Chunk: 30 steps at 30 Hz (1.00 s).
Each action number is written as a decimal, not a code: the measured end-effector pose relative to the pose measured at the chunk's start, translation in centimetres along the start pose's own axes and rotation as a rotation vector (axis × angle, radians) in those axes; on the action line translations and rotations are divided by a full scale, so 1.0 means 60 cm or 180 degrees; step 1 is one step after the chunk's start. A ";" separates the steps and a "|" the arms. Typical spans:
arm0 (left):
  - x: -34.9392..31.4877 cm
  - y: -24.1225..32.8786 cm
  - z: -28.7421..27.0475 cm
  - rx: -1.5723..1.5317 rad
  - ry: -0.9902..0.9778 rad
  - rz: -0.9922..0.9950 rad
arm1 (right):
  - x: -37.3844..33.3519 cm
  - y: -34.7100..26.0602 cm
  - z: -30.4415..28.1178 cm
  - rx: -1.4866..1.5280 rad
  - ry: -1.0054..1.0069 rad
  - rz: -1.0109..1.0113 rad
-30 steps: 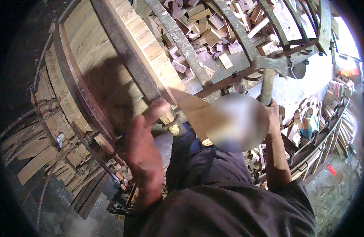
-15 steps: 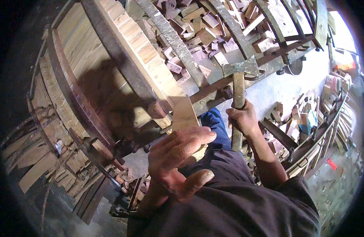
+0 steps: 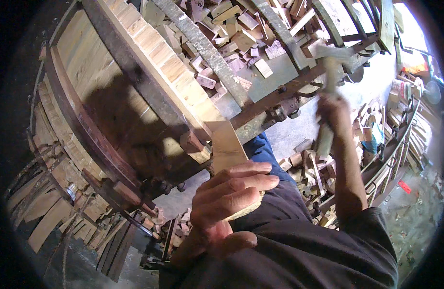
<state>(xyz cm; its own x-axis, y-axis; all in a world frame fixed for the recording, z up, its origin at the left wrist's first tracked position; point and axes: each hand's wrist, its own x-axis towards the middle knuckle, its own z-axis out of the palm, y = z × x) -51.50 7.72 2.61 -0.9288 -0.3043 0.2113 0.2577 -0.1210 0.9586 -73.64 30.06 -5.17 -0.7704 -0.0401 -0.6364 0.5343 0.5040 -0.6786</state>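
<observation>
Pale wooden board [image 3: 228, 143], plain and flat-faced, narrower than long, tilted, running from the lower end of a row of slats [image 3: 159, 54] down toward the wearer's body; its lower end, rough and yellowish, shows under the fingers. Upper end meets the slat row in the picture; cannot tell if the two are fixed together. Left hand [image 3: 222, 204] partly closed, fingers together and bent over the board's lower part, thumb spread well away from them; it has hold of the board. Right hand [image 3: 334, 111] closed in a fist around the handle of a hammer [image 3: 331, 79], raised off to the right, well apart from the board; hand and hammer both blurred, head uppermost, handle end jutting out below the fist. Slats stand packed side by side along a dark metal bar [image 3: 145, 84], edges pale and uneven. Small wooden block [image 3: 197, 147] at the bar's lower end, just beside the board. Heap of offcuts [image 3: 234, 36] beyond the slats, mixed sizes. Blue trouser leg [image 3: 269, 150] just right of the board.
</observation>
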 end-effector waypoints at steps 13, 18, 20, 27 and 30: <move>-0.038 -0.014 0.023 -0.0242 0.1343 -0.0072 | -0.044 0.076 0.060 -0.0149 -0.1511 0.0283; -0.033 -0.005 0.022 -0.0247 0.1289 -0.0101 | 0.045 -0.009 -0.035 -0.0378 0.0423 -0.1075; -0.033 -0.002 0.027 -0.0152 0.1506 -0.0292 | -0.004 0.008 0.018 -0.0697 0.0080 -0.0887; 0.008 0.019 0.040 0.0442 0.2310 -0.1097 | -0.092 -0.010 0.103 -0.0401 -0.2341 0.1100; -0.010 0.003 0.029 0.0224 0.1783 -0.0174 | -0.020 -0.027 0.016 -0.0435 -0.1013 0.0097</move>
<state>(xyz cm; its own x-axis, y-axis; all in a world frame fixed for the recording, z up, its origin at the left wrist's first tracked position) -51.34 9.53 2.99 -0.6523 -0.7566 0.0459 0.1772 -0.0933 0.9797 -73.23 28.49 -3.65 -0.5961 -0.2795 -0.7527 0.4873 0.6191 -0.6158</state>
